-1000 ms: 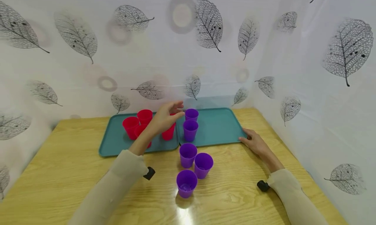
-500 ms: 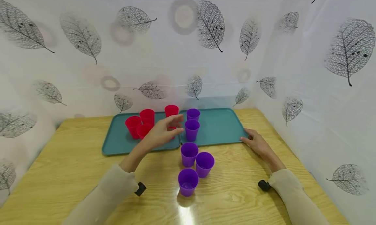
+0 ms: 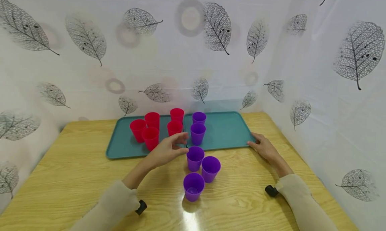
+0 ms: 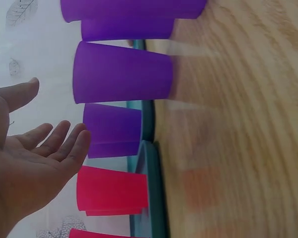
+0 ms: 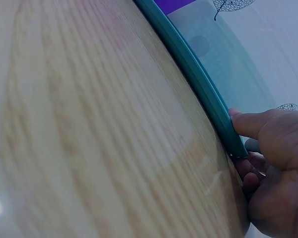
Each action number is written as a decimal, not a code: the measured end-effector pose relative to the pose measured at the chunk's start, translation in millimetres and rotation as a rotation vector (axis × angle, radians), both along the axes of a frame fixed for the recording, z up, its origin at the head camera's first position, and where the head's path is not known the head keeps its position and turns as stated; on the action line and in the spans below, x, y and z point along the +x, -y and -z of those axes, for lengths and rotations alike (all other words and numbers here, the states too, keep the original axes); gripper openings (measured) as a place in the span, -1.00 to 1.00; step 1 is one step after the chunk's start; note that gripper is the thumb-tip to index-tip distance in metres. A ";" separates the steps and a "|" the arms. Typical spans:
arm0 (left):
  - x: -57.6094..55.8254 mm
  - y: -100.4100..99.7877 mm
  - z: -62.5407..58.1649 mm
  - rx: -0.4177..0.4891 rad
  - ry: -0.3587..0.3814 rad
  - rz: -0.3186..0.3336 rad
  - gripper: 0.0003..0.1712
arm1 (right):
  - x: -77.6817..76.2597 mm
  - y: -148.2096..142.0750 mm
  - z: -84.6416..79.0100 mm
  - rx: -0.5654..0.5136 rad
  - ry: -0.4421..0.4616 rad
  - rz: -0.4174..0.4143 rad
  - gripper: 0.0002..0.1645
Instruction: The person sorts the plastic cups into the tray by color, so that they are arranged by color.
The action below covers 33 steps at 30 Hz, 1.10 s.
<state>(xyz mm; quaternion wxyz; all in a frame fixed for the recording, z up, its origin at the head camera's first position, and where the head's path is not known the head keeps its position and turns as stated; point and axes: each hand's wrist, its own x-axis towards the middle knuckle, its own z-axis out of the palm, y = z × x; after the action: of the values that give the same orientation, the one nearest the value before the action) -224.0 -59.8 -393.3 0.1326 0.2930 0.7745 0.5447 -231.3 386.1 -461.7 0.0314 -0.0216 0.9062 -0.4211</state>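
My left hand (image 3: 169, 150) hovers just left of a purple cup (image 3: 195, 159) that stands on the table in front of the trays. Its thumb and fingers are spread apart with nothing between them, as the left wrist view also shows. Two more purple cups, one to the right (image 3: 210, 169) and one nearer (image 3: 193, 187), stand beside that cup. My right hand (image 3: 265, 148) holds the front right corner of the right teal tray (image 3: 226, 130). In the right wrist view the thumb lies on the tray's rim (image 5: 203, 82) and the fingers are curled below it.
Two purple cups, a front one (image 3: 197, 134) and one behind it, stand along the left side of the right tray. The left teal tray (image 3: 119, 150) bears several red cups, including one (image 3: 150, 139) near its front. Leaf-printed white sheeting (image 3: 169, 67) surrounds the wooden table (image 3: 75, 177).
My left hand has come down and toward me, from over the trays' purple and red cups to the nearer purple cup. My right hand stays at the tray corner.
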 end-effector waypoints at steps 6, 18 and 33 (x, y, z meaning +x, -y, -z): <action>-0.2 -3.9 13.8 -0.002 0.025 0.050 -0.21 | 0.4 0.0 -0.3 0.010 -0.006 -0.001 -0.11; -2.0 -14.6 27.5 -0.035 0.038 0.133 -0.08 | 0.6 1.2 -0.8 0.016 0.000 0.018 -0.13; 0.8 -20.1 35.7 -0.030 0.077 0.140 -0.17 | 0.6 0.9 -0.9 0.005 -0.005 0.011 -0.13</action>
<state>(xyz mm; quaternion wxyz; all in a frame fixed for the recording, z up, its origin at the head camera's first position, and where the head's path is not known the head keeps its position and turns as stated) -223.3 -39.7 -429.0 0.2045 0.3229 0.7546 0.5333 -230.6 385.3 -460.7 0.0268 -0.0175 0.9074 -0.4190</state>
